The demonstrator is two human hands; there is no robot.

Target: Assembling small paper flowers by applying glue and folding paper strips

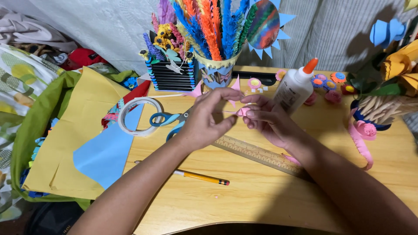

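A small pink paper roll point(242, 112), partly coiled, is pinched between the fingertips of both hands, raised above the wooden ruler point(261, 155). A thin pink strip trails from it toward the left, just past the ruler's near end.

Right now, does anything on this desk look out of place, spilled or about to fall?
Nothing is spilled or broken. The glue bottle stands upright with its orange cap on. The yellow paper and blue sheet hang over the desk's left edge. Both hands, left and right, pinch a small pink paper piece.
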